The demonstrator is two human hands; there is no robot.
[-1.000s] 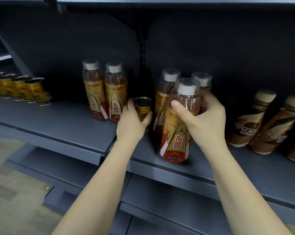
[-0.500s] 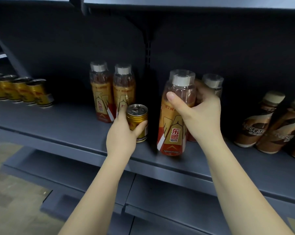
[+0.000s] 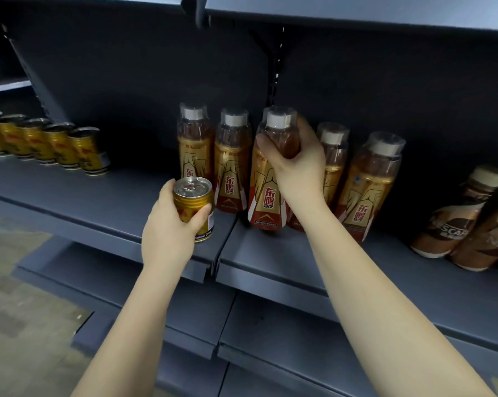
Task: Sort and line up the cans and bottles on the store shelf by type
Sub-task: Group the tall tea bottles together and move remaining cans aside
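Note:
My left hand [image 3: 170, 233] grips a small gold can [image 3: 194, 206] near the front edge of the grey shelf [image 3: 104, 207]. My right hand [image 3: 298, 164] is wrapped around the neck of an orange-labelled bottle [image 3: 266, 193] standing just right of two matching bottles [image 3: 213, 159]. Two more of these bottles [image 3: 365, 184] stand to the right of my hand. A row of several gold cans [image 3: 47, 144] lines the shelf at the far left.
Brown coffee bottles [image 3: 454, 222] stand at the right end of the shelf. A seam divides the two shelf boards below the held bottle. An upper shelf [image 3: 356, 10] overhangs, and lower shelves [image 3: 270, 333] jut out beneath my arms.
My right hand has carried the bottle leftward, next to the pair of matching bottles. My left hand has pulled the gold can forward and left, out from between the bottles.

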